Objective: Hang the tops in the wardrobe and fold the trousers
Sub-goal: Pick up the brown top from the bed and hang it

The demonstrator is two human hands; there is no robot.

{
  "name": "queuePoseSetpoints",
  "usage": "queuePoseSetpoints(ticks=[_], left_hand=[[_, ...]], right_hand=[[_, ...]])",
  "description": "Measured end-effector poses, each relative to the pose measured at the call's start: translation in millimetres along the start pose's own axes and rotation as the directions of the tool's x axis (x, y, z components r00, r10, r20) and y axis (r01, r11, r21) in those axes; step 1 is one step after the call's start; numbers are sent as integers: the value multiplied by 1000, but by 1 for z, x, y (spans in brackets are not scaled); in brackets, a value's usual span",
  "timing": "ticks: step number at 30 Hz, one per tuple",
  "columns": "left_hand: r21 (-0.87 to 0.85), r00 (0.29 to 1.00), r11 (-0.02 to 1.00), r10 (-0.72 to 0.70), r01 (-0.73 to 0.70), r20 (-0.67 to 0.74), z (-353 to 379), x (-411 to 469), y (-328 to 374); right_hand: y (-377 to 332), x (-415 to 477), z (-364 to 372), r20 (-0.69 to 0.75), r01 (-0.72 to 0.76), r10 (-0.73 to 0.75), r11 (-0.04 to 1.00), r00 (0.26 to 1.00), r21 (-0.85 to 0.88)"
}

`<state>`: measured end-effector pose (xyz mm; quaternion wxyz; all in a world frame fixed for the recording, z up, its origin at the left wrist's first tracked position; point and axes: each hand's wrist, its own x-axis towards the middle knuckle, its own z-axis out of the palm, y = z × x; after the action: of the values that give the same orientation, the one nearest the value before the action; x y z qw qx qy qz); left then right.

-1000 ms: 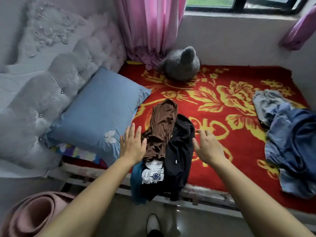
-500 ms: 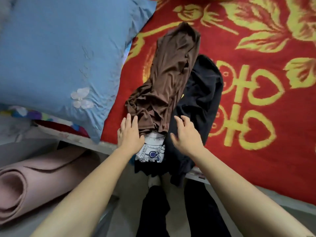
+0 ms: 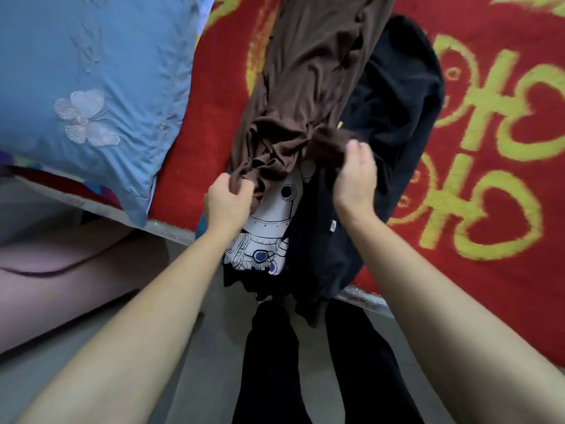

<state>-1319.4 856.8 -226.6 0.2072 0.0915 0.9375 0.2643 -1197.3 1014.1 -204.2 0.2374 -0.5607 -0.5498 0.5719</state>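
A brown garment (image 3: 308, 75) lies on top of a small pile at the near edge of the bed. My left hand (image 3: 227, 205) is closed on its bunched lower left corner. My right hand (image 3: 356, 179) pinches its lower right edge between thumb and fingers. Under it lies a black top with a white astronaut print (image 3: 269, 221), which hangs over the bed's edge. A plain black garment (image 3: 394, 102) lies on the right of the pile, partly under the brown one.
The pile rests on a red blanket with yellow flowers and hearts (image 3: 495, 142). A blue pillow with a butterfly (image 3: 91, 87) lies to the left. A rolled pink mat (image 3: 61, 270) is on the floor at left. My legs in black trousers (image 3: 315, 362) stand below.
The camera has moved closer and tilted down. Both hands went from lying flat beside the pile to gripping the lower end of the brown garment, which is now bunched up.
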Motion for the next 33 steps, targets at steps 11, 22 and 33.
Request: queuePoseSetpoints(ticks=[11, 22, 33], left_hand=[[-104, 648, 978, -39, 181, 761, 23, -23, 49], [101, 843, 938, 246, -331, 478, 46, -35, 62], [425, 784, 768, 156, -479, 600, 103, 18, 83]], right_hand=[[35, 28, -105, 312, 43, 234, 733, 921, -679], [31, 34, -153, 193, -34, 742, 279, 642, -960], [-8, 151, -57, 281, 366, -237, 520, 930, -772]])
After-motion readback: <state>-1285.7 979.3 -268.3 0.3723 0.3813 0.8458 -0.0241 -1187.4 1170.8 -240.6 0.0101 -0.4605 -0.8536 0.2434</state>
